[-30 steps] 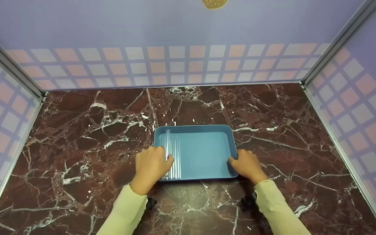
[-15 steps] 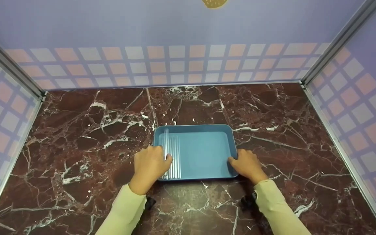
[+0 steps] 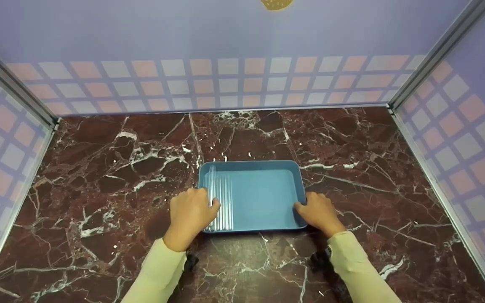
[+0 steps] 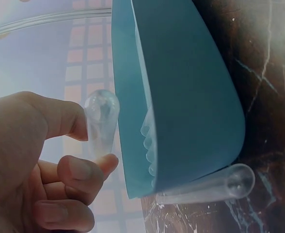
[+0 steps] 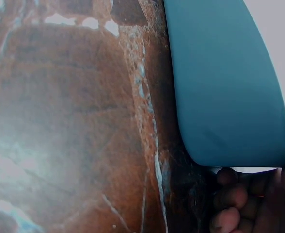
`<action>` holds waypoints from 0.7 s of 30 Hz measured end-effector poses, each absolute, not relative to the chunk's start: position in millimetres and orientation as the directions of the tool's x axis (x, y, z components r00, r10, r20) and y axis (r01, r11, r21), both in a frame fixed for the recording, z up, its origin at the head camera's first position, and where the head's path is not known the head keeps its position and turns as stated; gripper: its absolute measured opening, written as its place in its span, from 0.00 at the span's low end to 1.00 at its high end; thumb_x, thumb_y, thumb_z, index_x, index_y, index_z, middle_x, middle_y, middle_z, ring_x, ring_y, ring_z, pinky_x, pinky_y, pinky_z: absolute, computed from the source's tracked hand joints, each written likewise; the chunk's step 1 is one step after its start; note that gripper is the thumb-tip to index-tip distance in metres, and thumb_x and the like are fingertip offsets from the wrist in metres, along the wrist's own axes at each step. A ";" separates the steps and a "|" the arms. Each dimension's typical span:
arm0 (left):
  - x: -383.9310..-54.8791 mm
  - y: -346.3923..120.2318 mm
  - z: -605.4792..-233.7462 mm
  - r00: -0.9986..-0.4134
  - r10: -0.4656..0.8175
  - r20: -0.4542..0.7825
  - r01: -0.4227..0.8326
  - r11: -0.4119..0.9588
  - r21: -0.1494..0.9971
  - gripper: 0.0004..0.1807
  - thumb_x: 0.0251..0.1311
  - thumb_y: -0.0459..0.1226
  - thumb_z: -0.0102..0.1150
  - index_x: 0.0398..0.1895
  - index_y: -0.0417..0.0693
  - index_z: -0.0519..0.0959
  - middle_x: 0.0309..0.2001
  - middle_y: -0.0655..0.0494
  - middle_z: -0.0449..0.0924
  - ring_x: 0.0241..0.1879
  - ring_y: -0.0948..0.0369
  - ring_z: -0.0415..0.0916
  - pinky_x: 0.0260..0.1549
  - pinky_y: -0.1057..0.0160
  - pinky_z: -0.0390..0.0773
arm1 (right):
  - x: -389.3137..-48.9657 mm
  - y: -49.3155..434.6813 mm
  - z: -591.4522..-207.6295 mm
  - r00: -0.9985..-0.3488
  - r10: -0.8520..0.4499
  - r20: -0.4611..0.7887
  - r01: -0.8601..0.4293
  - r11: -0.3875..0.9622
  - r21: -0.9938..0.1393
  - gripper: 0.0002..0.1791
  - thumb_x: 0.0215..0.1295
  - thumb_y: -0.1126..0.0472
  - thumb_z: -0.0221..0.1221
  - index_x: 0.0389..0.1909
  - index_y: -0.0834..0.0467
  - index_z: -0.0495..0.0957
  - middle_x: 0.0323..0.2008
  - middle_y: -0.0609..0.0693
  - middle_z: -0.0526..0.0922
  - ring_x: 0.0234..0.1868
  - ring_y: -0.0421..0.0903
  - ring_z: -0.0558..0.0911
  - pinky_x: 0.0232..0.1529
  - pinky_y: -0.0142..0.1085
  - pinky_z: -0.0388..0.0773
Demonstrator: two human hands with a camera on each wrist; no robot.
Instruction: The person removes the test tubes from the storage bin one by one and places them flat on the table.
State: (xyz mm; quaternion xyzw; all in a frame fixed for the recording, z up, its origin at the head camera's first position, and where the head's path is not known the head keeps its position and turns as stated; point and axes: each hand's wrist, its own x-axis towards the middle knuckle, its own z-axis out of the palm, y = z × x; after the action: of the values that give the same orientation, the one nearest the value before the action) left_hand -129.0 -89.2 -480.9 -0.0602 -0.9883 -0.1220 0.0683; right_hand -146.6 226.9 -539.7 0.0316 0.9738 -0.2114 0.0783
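while the left hand (image 3: 190, 216) pinches a clear tube (image 4: 102, 119) between its thumb and a fingertip, the other fingers loosely bent, the right hand (image 3: 320, 212) grips the side wall of a blue tray (image 3: 263, 198), thumb over the rim on the inside and fingers curled outside. the pinched tube runs forward from the left grip, over the tray's left end, its rounded end turned back toward the wrist. just right of that grip, a row of clear tubes (image 3: 226, 206) lies side by side inside the tray. below the left hand, a loose tube (image 4: 215, 184) lies on the marbled table (image 3: 99, 176) just outside the tray; the hand hides it from the head view. the tray sits between the two grips. well beyond them stands a lilac wall (image 3: 234, 33) with pink and white squares, and behind the left grip a pale yellow sleeve (image 3: 156, 269) covers the forearm.
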 end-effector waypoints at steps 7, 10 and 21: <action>-128.7 -92.0 -481.2 -0.981 0.104 0.164 0.142 0.961 0.238 0.26 0.53 0.45 0.61 0.07 0.54 0.57 0.10 0.57 0.59 0.11 0.57 0.59 0.10 0.59 0.58 | -146.2 225.8 -538.4 -0.984 0.034 -0.172 0.102 0.909 -0.403 0.18 0.59 0.49 0.57 0.32 0.62 0.80 0.39 0.66 0.84 0.42 0.68 0.82 0.42 0.58 0.75; -128.3 -92.3 -481.2 -0.980 0.106 0.168 0.144 0.962 0.234 0.27 0.53 0.46 0.61 0.07 0.54 0.56 0.10 0.56 0.60 0.11 0.57 0.59 0.10 0.58 0.59 | -146.2 225.8 -538.3 -0.984 0.036 -0.177 0.106 0.908 -0.405 0.18 0.59 0.49 0.57 0.32 0.62 0.80 0.39 0.66 0.84 0.42 0.68 0.82 0.42 0.58 0.75; -126.7 -96.4 -483.4 -0.978 0.101 0.185 0.141 0.966 0.218 0.28 0.52 0.47 0.62 0.07 0.54 0.56 0.10 0.55 0.62 0.10 0.57 0.60 0.10 0.59 0.58 | -146.6 227.2 -539.6 -0.984 0.023 -0.176 0.095 0.906 -0.412 0.17 0.59 0.50 0.57 0.31 0.62 0.79 0.37 0.64 0.84 0.39 0.66 0.82 0.39 0.57 0.75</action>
State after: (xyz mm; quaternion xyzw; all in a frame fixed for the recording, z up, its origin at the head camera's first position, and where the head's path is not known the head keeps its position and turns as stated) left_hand -126.7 -96.4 -483.4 -0.0612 -0.9877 -0.1156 0.0863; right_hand -146.6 227.2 -539.6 0.0304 0.9726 -0.2146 0.0836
